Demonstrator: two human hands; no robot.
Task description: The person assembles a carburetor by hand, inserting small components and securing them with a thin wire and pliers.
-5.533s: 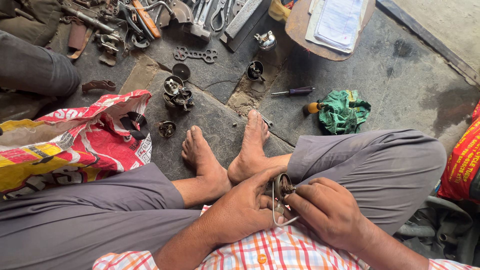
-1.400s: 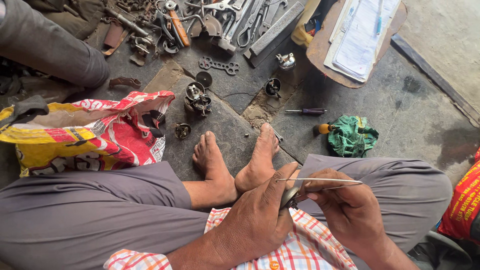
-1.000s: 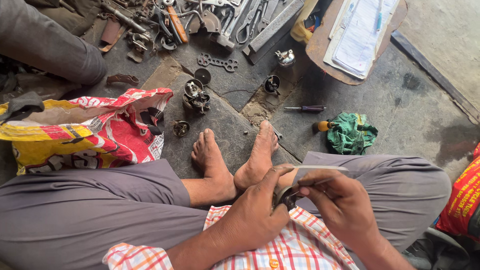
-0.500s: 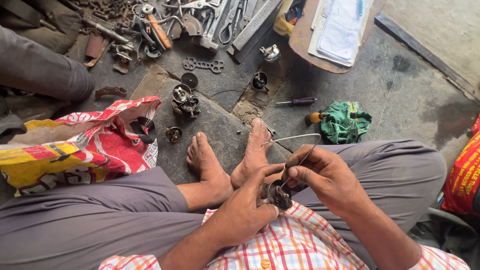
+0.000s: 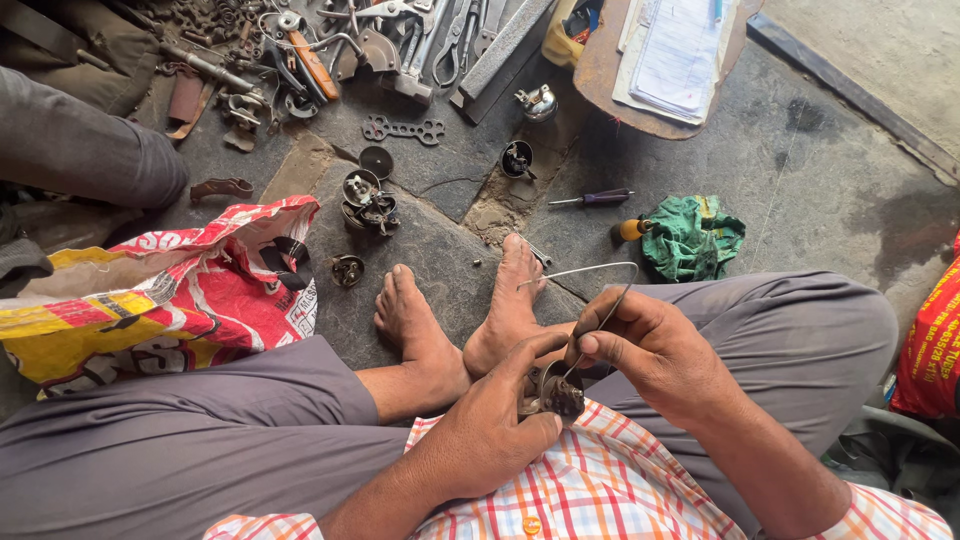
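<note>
Head view: two hands working a wire into a small metal part over the lap.
Left hand (image 5: 490, 430) is closing around the part (image 5: 556, 393); right hand (image 5: 650, 345) is pinching the wire (image 5: 600, 290), which is running up from the part, then bending left toward the feet.

Informal repair workshop, floor-level, worker sits cross-legged and barefoot on a bare stone/concrete floor (image 5: 820, 190) with cracks and oil stains. Top of the frame: heap of hand tools (image 5: 400, 45), spanners, pliers, metal bars, scrap parts spread straight on the ground. Small round mechanical assemblies (image 5: 365, 195) scattered centre-left. Screwdriver (image 5: 595, 198) and a greasy green rag (image 5: 692, 235) right of centre. Woven plastic sack (image 5: 170, 300) at left, another red one at the right edge. Wooden board with papers (image 5: 680, 60) top right. No bench, no shelving in view.
</note>
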